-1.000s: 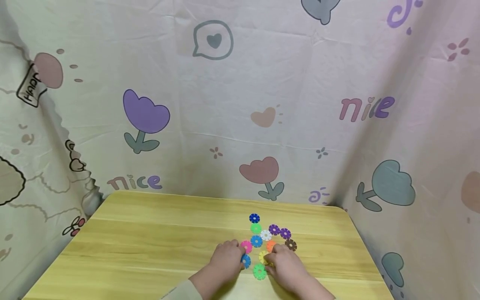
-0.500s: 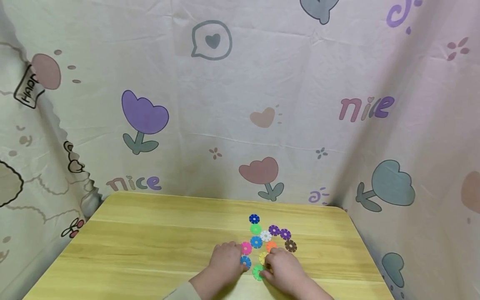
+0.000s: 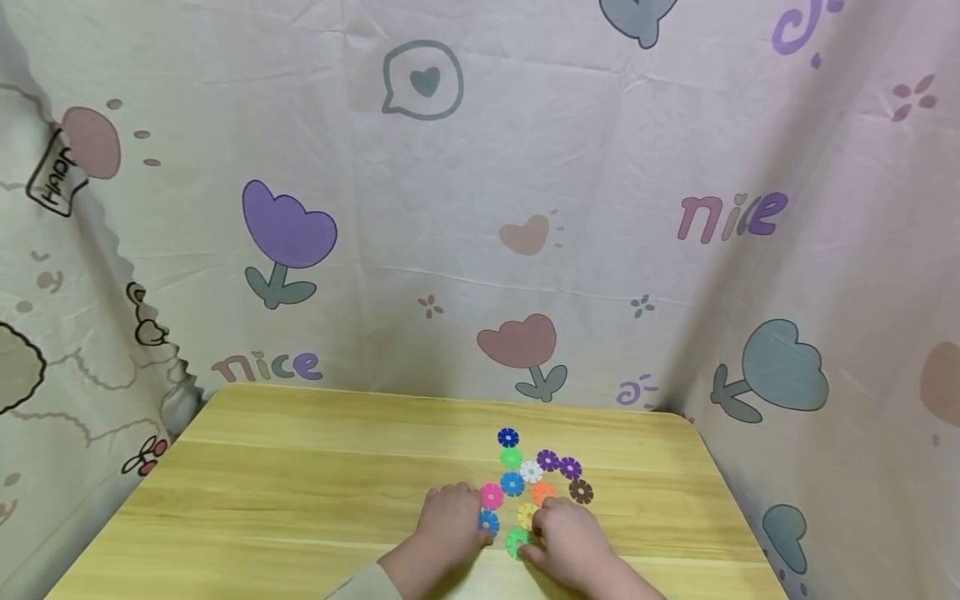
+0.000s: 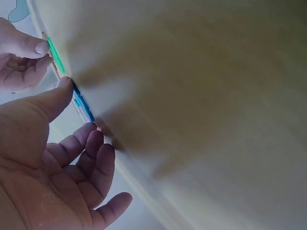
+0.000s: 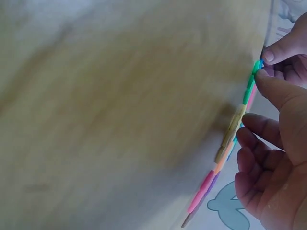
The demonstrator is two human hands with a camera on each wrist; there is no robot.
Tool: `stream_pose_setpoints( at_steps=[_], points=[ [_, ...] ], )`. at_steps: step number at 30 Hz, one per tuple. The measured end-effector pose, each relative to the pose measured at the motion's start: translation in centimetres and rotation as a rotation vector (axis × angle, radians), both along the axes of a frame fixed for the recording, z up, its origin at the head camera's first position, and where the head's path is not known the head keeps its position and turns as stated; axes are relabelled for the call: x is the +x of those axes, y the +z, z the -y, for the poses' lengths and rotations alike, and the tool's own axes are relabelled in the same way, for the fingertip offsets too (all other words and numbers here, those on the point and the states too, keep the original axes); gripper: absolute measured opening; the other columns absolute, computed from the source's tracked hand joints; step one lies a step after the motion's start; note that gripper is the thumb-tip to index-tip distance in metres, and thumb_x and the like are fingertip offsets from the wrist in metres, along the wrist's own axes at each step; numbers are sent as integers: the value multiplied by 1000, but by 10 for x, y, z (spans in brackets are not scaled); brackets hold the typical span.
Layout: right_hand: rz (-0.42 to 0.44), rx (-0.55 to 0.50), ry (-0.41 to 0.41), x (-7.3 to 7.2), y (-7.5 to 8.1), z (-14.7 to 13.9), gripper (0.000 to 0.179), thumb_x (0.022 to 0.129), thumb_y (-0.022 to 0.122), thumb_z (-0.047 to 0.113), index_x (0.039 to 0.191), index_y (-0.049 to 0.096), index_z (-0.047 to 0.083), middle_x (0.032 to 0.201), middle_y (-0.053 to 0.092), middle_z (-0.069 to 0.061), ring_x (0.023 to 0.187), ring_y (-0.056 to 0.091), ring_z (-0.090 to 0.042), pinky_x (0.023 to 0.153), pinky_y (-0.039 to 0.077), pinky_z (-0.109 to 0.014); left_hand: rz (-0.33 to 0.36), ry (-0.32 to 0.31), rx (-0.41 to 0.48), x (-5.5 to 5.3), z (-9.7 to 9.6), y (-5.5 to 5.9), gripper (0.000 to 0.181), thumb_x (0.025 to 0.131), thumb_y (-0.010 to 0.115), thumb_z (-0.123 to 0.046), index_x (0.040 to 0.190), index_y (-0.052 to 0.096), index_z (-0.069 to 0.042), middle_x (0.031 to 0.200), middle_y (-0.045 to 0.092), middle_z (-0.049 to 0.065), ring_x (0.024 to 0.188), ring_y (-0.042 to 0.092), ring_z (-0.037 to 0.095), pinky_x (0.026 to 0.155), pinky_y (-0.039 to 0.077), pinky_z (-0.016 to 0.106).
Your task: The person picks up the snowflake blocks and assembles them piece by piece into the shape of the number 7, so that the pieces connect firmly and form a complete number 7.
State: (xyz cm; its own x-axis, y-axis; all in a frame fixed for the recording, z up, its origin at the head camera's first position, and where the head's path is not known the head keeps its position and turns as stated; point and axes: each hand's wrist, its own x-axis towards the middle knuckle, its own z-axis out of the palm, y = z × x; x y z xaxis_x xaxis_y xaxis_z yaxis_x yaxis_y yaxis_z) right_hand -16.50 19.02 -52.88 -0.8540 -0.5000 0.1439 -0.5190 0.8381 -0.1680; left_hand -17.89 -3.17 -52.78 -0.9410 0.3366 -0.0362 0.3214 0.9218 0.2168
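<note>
Notched plastic snowflake discs lie on the wooden table (image 3: 315, 475). My left hand (image 3: 450, 525) holds a blue snowflake disc (image 3: 489, 523) by its edges; in the left wrist view the thumb is at one end and the fingertips at the other. A pink disc (image 3: 492, 496) lies just beyond these fingers. My right hand (image 3: 573, 542) has its thumb on the edge of a green snowflake disc (image 3: 516, 543), with the index fingertip at the side by a yellow disc (image 3: 527, 516). Its other fingers are curled and partly cover the discs beneath.
Farther back are a second blue disc (image 3: 512, 483), a light green disc (image 3: 512, 457), a dark blue disc (image 3: 507, 437) and a white disc (image 3: 532, 472). An orange disc (image 3: 543, 493), purple discs (image 3: 548, 460) and a brown disc (image 3: 581, 491) lie rightward. A printed curtain (image 3: 405, 208) hangs behind the table.
My right hand has shifted slightly left and nearer, its thumb now on the green disc, which has moved a little left. The left hand and blue disc have barely moved.
</note>
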Motion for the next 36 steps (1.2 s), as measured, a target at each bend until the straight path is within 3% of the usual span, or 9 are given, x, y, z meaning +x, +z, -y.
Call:
stream_pose_setpoints(
  at_steps=[13, 20, 27, 32, 36],
  points=[
    [29, 15, 49, 2, -1, -1, 43, 83, 83, 61, 68, 65, 24, 69, 46, 17, 64, 40, -2, 61, 43, -27, 38, 30, 45, -2, 0, -1, 53, 83, 87, -50, 110, 74, -6, 89, 60, 0, 86, 59, 22, 87, 50, 48],
    [34, 16, 46, 2, -2, 0, 36, 82, 86, 54, 72, 70, 23, 71, 46, 17, 63, 39, -2, 62, 43, -29, 60, 41, 52, -2, -1, -1, 53, 82, 88, -47, 112, 73, -6, 91, 61, 0, 87, 59, 22, 91, 50, 50],
    [46, 7, 28, 3, 1, 5, 45, 84, 80, 64, 78, 73, 21, 76, 51, 16, 67, 43, -3, 64, 46, -30, 53, 40, 68, 0, 0, -1, 51, 81, 89, -45, 111, 72, -7, 89, 60, 0, 85, 58, 21, 86, 49, 47],
    [19, 32, 19, 2, 3, 8, 38, 84, 83, 55, 81, 76, 18, 76, 50, 14, 67, 42, -4, 62, 44, -29, 54, 23, 120, 2, 0, 3, 37, 81, 91, -35, 101, 70, -12, 85, 59, -4, 83, 58, 21, 86, 49, 47],
    [21, 18, 14, 1, 1, 8, 34, 83, 86, 49, 83, 77, 17, 76, 48, 14, 67, 42, -4, 62, 44, -28, 66, 16, 144, 2, 0, 5, 40, 82, 90, -31, 111, 72, -11, 95, 67, 0, 92, 64, 27, 94, 50, 53]
  ],
)
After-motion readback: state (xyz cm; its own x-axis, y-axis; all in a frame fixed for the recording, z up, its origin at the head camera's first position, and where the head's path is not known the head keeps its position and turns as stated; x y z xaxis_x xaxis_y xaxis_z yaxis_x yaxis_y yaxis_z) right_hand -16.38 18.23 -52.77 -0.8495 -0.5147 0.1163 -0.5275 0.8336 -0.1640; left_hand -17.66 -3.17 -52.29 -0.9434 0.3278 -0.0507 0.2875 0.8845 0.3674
